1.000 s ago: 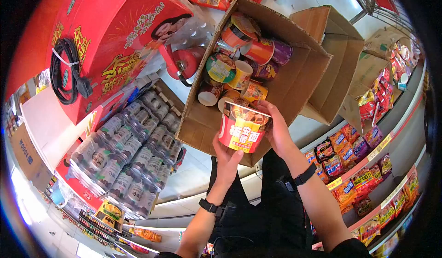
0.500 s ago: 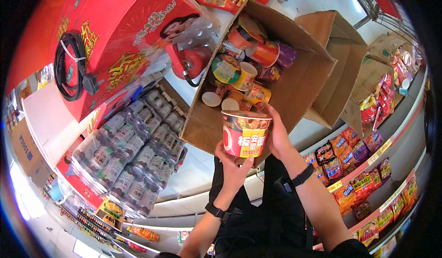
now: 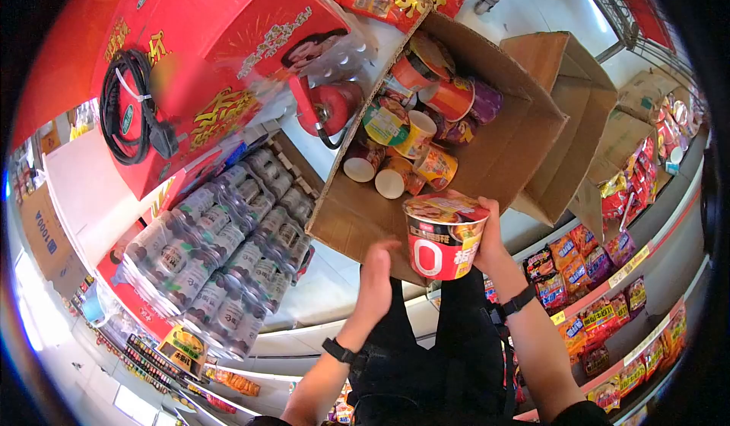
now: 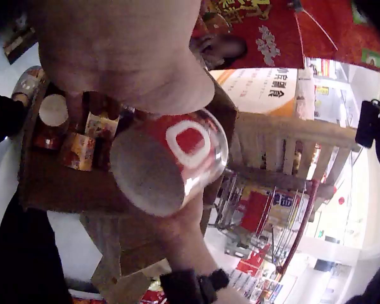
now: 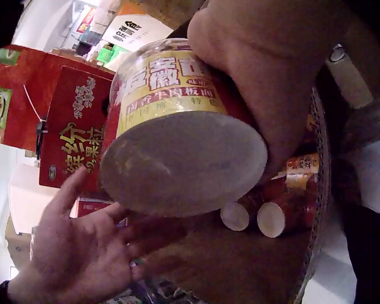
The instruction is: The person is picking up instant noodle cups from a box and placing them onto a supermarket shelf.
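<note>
My right hand (image 3: 493,236) grips a large instant noodle cup (image 3: 445,240) by its right side, lid upward and slightly tilted, in front of the open cardboard box. In the right wrist view the cup's white base (image 5: 183,163) faces the camera. My left hand (image 3: 376,280) is held just left of the cup, apart from it, its fingers extended. The palm of that left hand (image 5: 88,247) shows spread in the right wrist view. Inside the cardboard box (image 3: 494,164) lie several smaller noodle cups (image 3: 420,133), some on their sides.
A second open carton (image 3: 570,99) stands beyond the box. Shrink-wrapped bottle packs (image 3: 220,251) are stacked at left, beside a fire extinguisher (image 3: 334,108) and a big red display box (image 3: 220,53). Shelves with noodle packets (image 3: 601,304) run along the right.
My left hand has let go of the noodle cup and moved off leftward. The cup has shifted right and turned in my right hand, its label rotating to show a large white ring.
</note>
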`<state>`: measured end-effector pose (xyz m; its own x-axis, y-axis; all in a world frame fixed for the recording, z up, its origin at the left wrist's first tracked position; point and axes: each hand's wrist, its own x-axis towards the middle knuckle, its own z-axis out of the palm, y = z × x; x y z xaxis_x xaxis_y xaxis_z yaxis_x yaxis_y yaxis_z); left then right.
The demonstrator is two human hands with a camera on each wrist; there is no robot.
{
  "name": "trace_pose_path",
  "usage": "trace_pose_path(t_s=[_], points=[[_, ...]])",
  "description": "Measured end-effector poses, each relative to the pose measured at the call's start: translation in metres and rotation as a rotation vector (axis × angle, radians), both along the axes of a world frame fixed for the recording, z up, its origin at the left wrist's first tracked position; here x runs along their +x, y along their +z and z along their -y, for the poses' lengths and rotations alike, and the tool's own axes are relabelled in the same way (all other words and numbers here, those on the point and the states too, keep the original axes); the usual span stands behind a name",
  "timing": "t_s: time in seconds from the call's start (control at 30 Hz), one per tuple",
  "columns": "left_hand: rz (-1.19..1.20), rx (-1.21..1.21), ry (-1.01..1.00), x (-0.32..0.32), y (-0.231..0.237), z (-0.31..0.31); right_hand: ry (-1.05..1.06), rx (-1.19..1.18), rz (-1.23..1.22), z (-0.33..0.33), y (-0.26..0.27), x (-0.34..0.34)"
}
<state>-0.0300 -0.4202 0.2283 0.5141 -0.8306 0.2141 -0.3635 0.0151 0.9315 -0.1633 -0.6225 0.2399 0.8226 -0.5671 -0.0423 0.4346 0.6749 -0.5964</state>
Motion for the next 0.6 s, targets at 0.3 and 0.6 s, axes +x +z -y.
trace_pose_path(t_s=[0.3, 0.6], points=[[0.565, 0.084, 0.226, 0.104, 0.016, 0.115, -0.05, 0.043, 0.027, 0.006, -0.004, -0.005], [0.515, 0.223, 0.434, 0.214, -0.057, 0.243, -0.113, 0.178, 0.046, 0.015, -0.026, -0.002]])
